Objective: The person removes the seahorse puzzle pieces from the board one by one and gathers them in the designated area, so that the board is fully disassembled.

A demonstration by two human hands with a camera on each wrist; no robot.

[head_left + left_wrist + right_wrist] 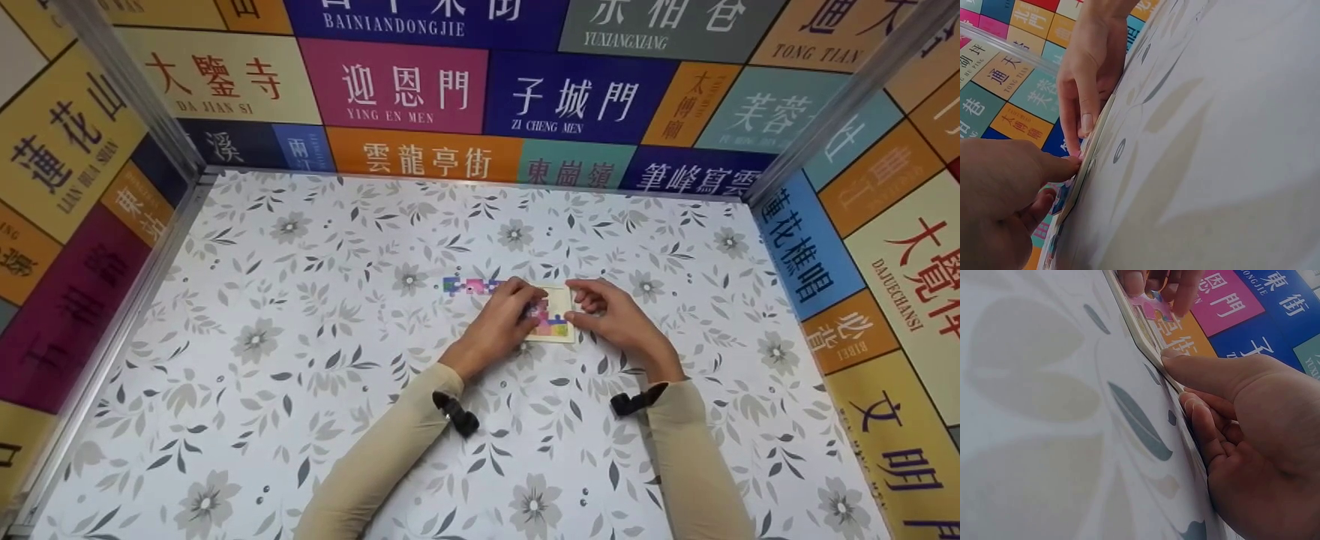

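Observation:
A small cream-framed puzzle board (556, 341) lies on the table, partly filled with pink, blue, orange and yellow pieces. My left hand (501, 319) covers its left side. In the right wrist view, the left fingertips pinch a pink puzzle piece (1152, 307), tilted just over the board. My right hand (611, 315) is at the board's right edge. Its thumb (1199, 371) lies on the rim while the other fingers curl against the outer side. From the left wrist the board (1094, 138) appears nearly edge-on, so its inside is hidden.
Loose puzzle pieces (475, 286) lie in a row left of the board, partly behind the left hand. The table (337, 450) has a white cloth with grey flowers and leaves. Colourful panels with lettering (405, 86) stand along the back and both sides.

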